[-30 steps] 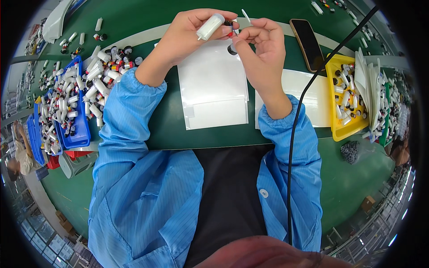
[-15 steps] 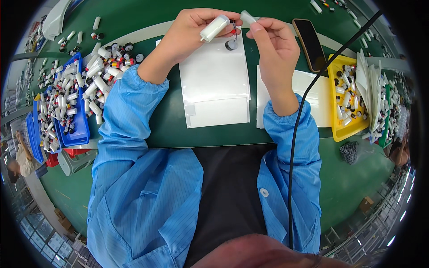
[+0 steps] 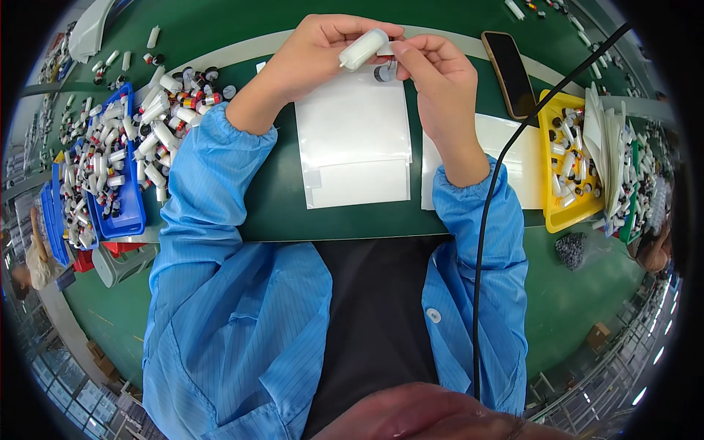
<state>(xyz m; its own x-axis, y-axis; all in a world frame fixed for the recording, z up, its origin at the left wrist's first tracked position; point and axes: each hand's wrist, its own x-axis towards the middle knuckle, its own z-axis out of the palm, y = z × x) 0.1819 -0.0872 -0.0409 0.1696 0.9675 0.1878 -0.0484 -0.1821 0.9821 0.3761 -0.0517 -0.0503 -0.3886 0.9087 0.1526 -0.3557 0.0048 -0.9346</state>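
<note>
My left hand (image 3: 312, 59) is closed around a white cylinder (image 3: 364, 50) with a short nozzle-like tip pointing lower left. My right hand (image 3: 446, 81) pinches a small translucent white piece (image 3: 386, 49) against the cylinder's right end; fingers cover most of this piece. Just below hangs a small round grey-and-black part (image 3: 383, 73) on thin wires, close to my right fingertips. Both hands are above the upper end of a white sheet (image 3: 356, 139) lying on the green table.
At the left, a heap of similar white cylinders (image 3: 158, 132) lies beside a blue tray (image 3: 126, 220) full of more. A phone (image 3: 509, 73) and a yellow tray (image 3: 579, 213) holding small parts are at the right. A black cable (image 3: 490, 191) runs across my right sleeve.
My right hand has moved left and slightly down, bringing the translucent piece to the cylinder's end. The cylinder in my left hand has shifted slightly right and up.
</note>
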